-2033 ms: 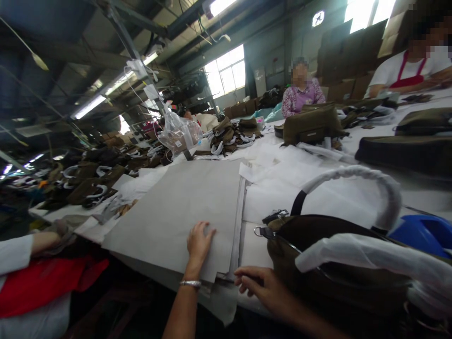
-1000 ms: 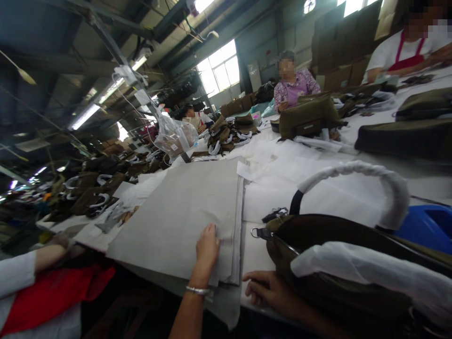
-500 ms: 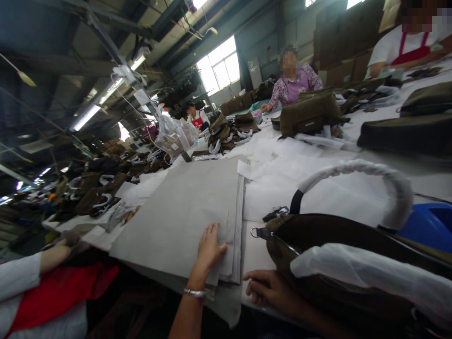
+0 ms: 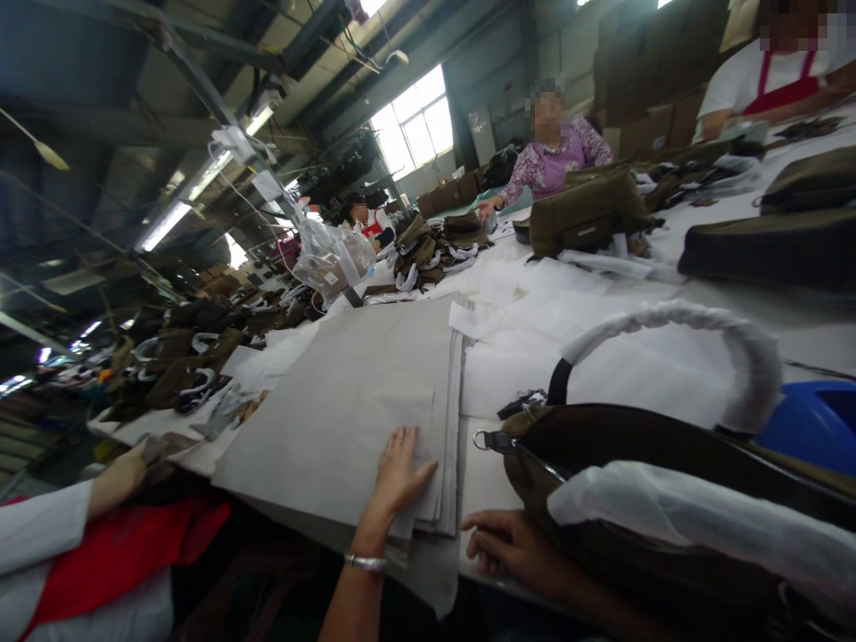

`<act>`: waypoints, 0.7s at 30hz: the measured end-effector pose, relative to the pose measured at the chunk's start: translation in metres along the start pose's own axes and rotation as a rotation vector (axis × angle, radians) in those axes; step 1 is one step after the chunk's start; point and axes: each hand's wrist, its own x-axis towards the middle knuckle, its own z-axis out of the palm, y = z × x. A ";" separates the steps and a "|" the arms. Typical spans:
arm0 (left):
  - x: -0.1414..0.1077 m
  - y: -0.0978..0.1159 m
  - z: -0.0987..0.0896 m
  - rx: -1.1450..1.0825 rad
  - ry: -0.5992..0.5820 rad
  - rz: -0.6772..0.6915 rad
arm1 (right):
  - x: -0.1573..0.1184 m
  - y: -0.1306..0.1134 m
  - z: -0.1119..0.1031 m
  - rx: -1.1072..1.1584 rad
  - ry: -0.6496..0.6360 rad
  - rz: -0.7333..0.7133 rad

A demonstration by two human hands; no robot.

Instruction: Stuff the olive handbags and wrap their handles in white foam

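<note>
My left hand (image 4: 399,477), with a silver bracelet at the wrist, lies flat and open on a stack of large grey-white paper sheets (image 4: 321,392). Its thumb points to the right over the layered sheet edges. A smaller sheet lies under and around the fingers. My right hand (image 4: 498,539) rests on the table's front edge, right of the stack, with loosely bent fingers and nothing visible in them. Beside it, a dark olive handbag (image 4: 642,423) stands unzipped, one wrapped handle (image 4: 675,312) upright and the other folded over its front. The right forearm passes low before the bag.
A blue bin (image 4: 812,423) sits behind the bag. More olive bags (image 4: 581,214) and white sheets (image 4: 535,299) cover the table beyond. On the left, a co-worker's hand (image 4: 120,477) and red apron (image 4: 127,562) are close to the stack. Other people work across the table.
The smaller sheet under my left hand has turned and now lies straighter, and the thumb has spread further right. My right hand stays put. The co-worker's arm on the left has shifted slightly right.
</note>
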 end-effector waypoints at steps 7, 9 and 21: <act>0.003 0.011 0.004 0.006 0.054 -0.017 | 0.000 0.004 -0.001 0.010 -0.005 0.002; 0.004 0.013 0.004 0.006 0.087 -0.037 | 0.000 0.004 -0.001 0.004 -0.011 0.001; -0.021 -0.006 -0.027 -0.200 0.283 -0.060 | 0.013 -0.011 0.008 0.113 0.109 0.059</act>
